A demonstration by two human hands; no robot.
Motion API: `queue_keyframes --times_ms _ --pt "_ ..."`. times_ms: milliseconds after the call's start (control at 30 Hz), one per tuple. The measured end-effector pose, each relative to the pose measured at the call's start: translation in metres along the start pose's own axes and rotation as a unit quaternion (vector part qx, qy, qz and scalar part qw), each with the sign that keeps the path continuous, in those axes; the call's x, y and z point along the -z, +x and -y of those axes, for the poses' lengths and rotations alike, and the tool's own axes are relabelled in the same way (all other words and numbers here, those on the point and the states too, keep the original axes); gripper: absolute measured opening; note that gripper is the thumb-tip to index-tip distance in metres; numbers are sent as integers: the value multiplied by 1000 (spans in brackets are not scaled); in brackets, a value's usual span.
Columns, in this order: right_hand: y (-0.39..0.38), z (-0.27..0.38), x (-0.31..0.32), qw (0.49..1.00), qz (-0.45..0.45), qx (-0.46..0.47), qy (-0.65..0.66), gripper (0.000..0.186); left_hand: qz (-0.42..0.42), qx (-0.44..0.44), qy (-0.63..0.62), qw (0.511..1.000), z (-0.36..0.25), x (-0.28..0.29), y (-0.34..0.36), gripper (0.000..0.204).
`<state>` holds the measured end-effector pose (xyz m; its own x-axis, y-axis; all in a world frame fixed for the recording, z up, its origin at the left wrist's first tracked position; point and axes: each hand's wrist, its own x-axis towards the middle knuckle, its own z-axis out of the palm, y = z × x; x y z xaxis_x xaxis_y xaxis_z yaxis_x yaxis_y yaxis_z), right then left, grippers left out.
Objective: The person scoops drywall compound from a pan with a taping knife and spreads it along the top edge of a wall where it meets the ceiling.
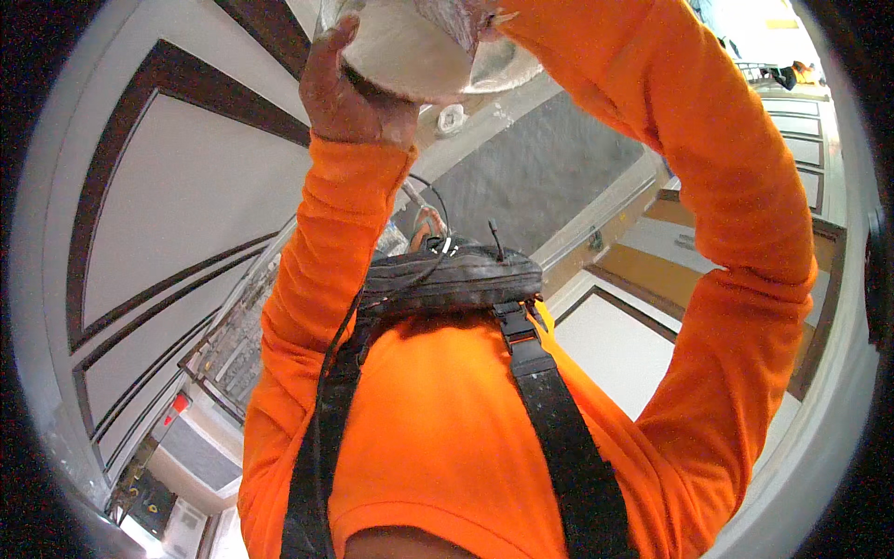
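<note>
My left hand [356, 101] is closed around the near left side of a round, shiny bowl [507, 70] at the top of the view. Its thumb lies up along the bowl's rim. Smooth off-white material [410, 58] shows in the bowl. My right hand [458, 17] is over the bowl, smeared with a pale coating. The top edge of the picture cuts this hand off, and its fingers cannot be made out.
A black pack [447, 279] hangs at my chest on black straps, with a cable beside it. Beyond lies a flat grey surface [549, 168] with a pale border. White panels with dark brown trim [186, 186] stand at the left, others at the right.
</note>
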<state>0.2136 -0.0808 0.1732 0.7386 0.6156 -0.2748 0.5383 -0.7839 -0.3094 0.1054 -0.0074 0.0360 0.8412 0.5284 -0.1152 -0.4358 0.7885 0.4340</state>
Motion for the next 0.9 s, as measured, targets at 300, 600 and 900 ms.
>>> queue_keyframes --times_ms 300,600,900 --pt "-56 -3 7 981 -64 179 46 30 14 42 17 999 -25 -20 -50 56" --pt "-64 3 -44 911 -98 392 -80 27 44 115 -48 991 -38 7 -52 55" --pt "-95 -9 -32 854 -33 481 -197 18 65 174 -54 981 -57 18 -61 57"
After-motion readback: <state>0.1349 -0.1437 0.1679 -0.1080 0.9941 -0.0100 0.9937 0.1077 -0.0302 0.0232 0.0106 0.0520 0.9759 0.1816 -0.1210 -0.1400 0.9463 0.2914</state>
